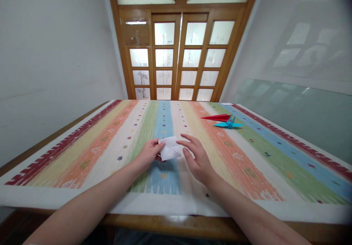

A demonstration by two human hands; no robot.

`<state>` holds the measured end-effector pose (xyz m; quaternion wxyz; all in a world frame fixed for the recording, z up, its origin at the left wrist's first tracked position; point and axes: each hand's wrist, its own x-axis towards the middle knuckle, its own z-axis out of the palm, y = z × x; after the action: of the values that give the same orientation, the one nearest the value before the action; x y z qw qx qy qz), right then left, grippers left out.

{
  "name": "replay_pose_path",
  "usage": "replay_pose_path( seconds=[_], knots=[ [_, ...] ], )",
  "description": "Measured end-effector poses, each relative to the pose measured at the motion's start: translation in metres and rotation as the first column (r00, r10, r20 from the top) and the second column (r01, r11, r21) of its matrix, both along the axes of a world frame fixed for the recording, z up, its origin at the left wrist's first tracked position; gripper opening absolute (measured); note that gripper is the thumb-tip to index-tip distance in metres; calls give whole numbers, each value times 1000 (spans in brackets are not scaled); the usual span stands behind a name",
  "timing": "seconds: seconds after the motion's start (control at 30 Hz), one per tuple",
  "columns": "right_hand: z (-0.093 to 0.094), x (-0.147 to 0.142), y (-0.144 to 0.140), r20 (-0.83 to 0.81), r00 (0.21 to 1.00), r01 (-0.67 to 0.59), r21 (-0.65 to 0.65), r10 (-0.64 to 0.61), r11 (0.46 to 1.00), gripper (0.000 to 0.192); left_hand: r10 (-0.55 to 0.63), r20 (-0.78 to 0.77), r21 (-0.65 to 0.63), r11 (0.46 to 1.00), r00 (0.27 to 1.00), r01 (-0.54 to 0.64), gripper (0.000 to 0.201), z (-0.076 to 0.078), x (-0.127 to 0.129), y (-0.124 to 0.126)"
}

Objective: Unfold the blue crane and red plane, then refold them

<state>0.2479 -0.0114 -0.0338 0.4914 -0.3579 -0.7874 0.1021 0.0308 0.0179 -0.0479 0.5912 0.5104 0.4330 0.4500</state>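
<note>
My left hand (149,153) pinches the left edge of a folded white paper (170,147) that lies just above the striped tablecloth (110,149). A bit of red shows under the paper near the left fingers. My right hand (195,156) hovers at the paper's right side with fingers spread, its fingertips touching or nearly touching the sheet. Both forearms reach in from the near table edge.
A red folded paper shape (217,117) and a blue paper crane (229,124) rest on the cloth at the far right. The wooden table edge (170,225) runs along the front. A wooden glazed door (180,54) stands behind; a glass panel (297,109) leans at the right wall.
</note>
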Motion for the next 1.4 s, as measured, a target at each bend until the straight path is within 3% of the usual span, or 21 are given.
replay_pose_path(
  seconds=[0.1,0.23,0.3,0.4,0.5,0.7,0.8,0.9,1.0,1.07,1.2,1.3,1.4],
  knots=[
    [-3,8,12,-121,992,-61,-150,43,987,43,-85,-46,-34,996,995,83,49,2,-7,2],
    [-8,9,17,-146,958,-284,-378,246,881,54,-272,-101,-53,962,957,268,45,-3,-12,4],
    [-8,6,14,-109,938,-344,-418,329,841,48,-287,-118,-17,958,951,287,42,-5,-13,4],
    [-5,2,11,-62,934,-346,-411,352,843,31,-302,-123,27,951,945,308,39,-7,-13,4],
    [-4,-1,9,-83,936,-343,-428,341,836,27,-320,-126,34,945,939,326,38,-7,-12,5],
    [-15,-7,7,-187,895,-435,-563,405,703,28,-287,-156,27,955,945,294,40,-14,-10,8],
    [-17,-9,6,-194,907,-415,-567,375,711,25,-259,-178,11,964,950,265,55,-14,-8,7],
    [-13,-9,6,-168,931,-362,-542,325,758,25,-206,-150,-19,978,967,206,67,-10,-8,5],
    [-11,-7,7,-134,964,-267,-485,231,833,30,-184,-56,-37,983,981,182,65,-4,-11,4],
    [-11,-6,9,-149,977,-206,-471,152,858,29,-182,20,-26,983,983,183,52,1,-13,3],
    [-10,-5,11,-243,969,-174,-535,46,827,24,-206,108,-14,978,973,209,31,10,-14,-1],
    [-7,-7,11,-318,948,-210,-569,23,795,23,-292,103,51,956,951,288,41,13,-13,-6],
    [-5,-8,10,-348,936,-258,-555,61,791,22,-285,-8,153,947,959,283,40,12,-9,-8]
  ],
)
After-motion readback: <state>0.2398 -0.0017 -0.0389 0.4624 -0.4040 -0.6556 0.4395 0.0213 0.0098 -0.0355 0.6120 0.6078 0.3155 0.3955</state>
